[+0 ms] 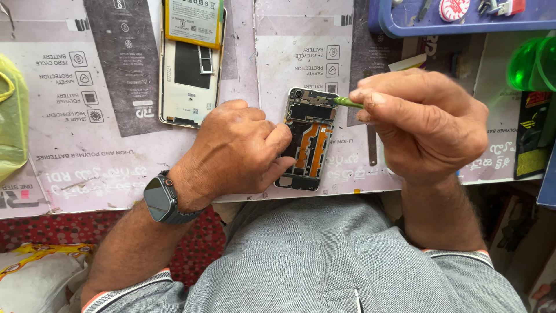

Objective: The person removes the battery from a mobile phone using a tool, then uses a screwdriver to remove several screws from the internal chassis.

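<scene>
Lying flat at the near edge of the work surface (87, 174), the opened phone (307, 139) faces up with its back cover removed; the circuit board and two orange flex cables are exposed. The unit sits between the two hands, directly in front of the person's torso.

Left hand (237, 150): curled, knuckles up, resting on the surface at the left side of the phone. The fingertips (281, 139) press against the phone's left edge and overlap its frame, steadying it. A dark smartwatch (162, 200) is worn on this wrist.

Right hand (423, 124): closed in a pinch around a thin green tool (347, 102). The hand sits to the right of the phone, slightly above its upper end. The tool tip points left and meets the phone's upper right corner, near the camera area.

A second disassembled phone (188, 75) with a yellow-edged battery (194, 20) lies farther away, up and to the left, well apart from both hands. A blue tray (405, 26) stands at the far right edge.
</scene>
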